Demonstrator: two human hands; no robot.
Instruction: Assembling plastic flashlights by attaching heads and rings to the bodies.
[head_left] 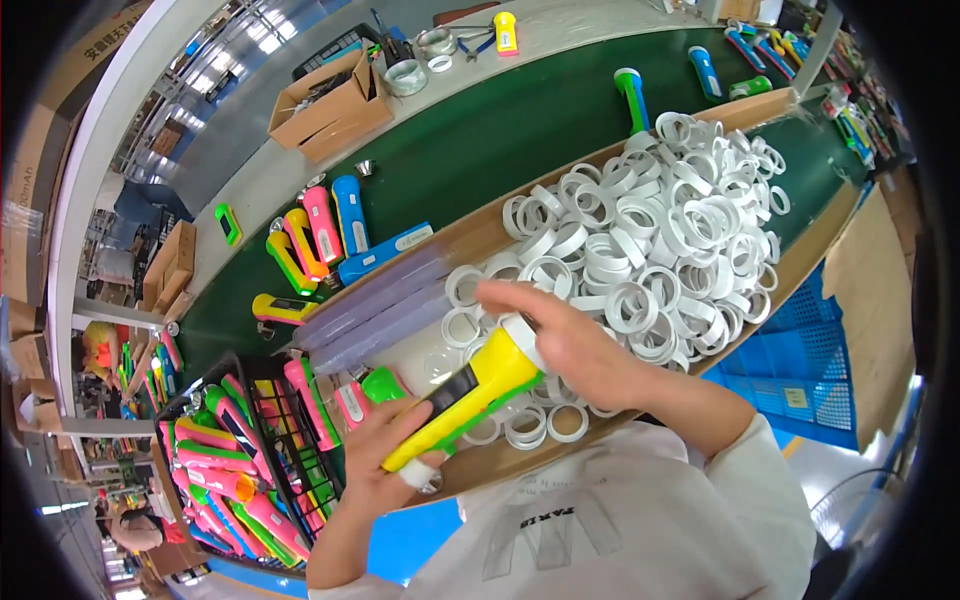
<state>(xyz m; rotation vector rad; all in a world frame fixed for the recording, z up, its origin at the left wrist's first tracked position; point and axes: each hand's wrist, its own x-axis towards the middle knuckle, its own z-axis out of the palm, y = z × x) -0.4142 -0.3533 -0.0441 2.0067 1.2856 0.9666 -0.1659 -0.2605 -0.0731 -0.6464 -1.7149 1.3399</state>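
My left hand (380,455) is wrapped round the lower part of a yellow and green flashlight (470,385) with a dark panel on its side. The flashlight is tilted, its wide head up and to the right. Round that head sits a white ring (522,335). My right hand (585,350) cups the ringed end, its palm against the ring and its fingers reaching over the far side; the thumb is hidden. Beneath and beyond my hands, many loose white rings (635,305) are heaped in a shallow cardboard tray (495,232).
At the left stands a black basket (285,430) full of colourful flashlights. More flashlights (350,215) lie on the green belt (480,130) beyond the tray. An open cardboard box (330,110) and pliers (478,45) rest on the far ledge. A blue crate (790,350) is at the right.
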